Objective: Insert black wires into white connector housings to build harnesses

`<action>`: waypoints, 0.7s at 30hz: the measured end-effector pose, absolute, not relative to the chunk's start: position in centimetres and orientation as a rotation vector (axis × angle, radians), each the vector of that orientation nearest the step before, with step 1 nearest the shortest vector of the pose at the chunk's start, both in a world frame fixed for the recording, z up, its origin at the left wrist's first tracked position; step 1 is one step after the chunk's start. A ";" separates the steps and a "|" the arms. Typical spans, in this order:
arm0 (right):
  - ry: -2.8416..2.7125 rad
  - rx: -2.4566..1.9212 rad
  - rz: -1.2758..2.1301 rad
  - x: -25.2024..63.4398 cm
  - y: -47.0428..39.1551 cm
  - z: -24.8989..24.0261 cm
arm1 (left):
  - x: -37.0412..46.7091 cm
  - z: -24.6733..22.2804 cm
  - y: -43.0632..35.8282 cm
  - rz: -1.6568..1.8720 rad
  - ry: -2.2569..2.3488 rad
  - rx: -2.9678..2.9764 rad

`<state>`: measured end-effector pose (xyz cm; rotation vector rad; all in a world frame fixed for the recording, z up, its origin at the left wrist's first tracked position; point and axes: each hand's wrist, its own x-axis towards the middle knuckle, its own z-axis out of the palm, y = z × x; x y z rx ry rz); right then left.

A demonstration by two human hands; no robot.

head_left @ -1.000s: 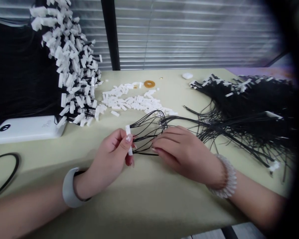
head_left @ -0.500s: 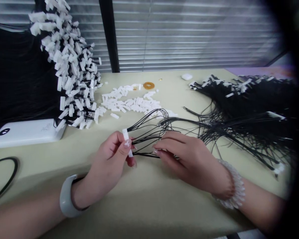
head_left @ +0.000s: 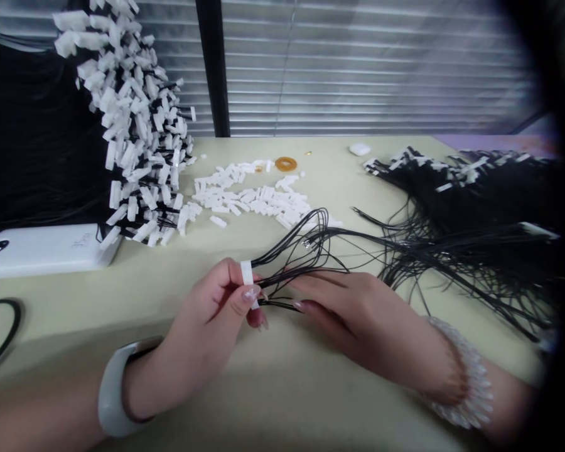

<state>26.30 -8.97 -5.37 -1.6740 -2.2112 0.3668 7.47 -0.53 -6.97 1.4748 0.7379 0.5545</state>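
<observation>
My left hand (head_left: pixel 216 323) pinches a white connector (head_left: pixel 247 274) between thumb and fingers, near the middle of the table. Thin black wires (head_left: pixel 287 242) run out of its right side and loop back toward the right. My right hand (head_left: pixel 362 311) lies against these wires just right of the connector, thumb and fingers close around the lower strands. Which strands its fingertips hold is partly hidden. Bare metal wire tips (head_left: pixel 307 243) show above my right hand. Loose white connectors (head_left: pixel 263 199) are scattered behind both hands.
A big bundle of black wires with white connectors (head_left: pixel 132 119) stands at the left, beside a white power bank (head_left: pixel 51 251). More black wires (head_left: pixel 480 213) lie at the right. An orange ring (head_left: pixel 285 164) and a small white object (head_left: pixel 360 149) are at the back.
The connector and my left hand have shifted slightly right and down. My right hand has moved a little lower, its fingers now further along the lower wires. The whole view has shifted slightly.
</observation>
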 end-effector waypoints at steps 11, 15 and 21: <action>-2.198 -1.427 0.083 26.3 -8.9 -5.8 | 7.4 -7.3 -0.6 0.504 0.700 1.442; -2.173 -1.431 -0.157 26.5 -9.0 -5.8 | 7.6 -7.1 -0.3 0.489 0.740 1.370; -2.068 -1.610 -0.478 26.6 -9.1 -6.1 | 7.8 -7.1 -0.2 0.480 0.744 1.276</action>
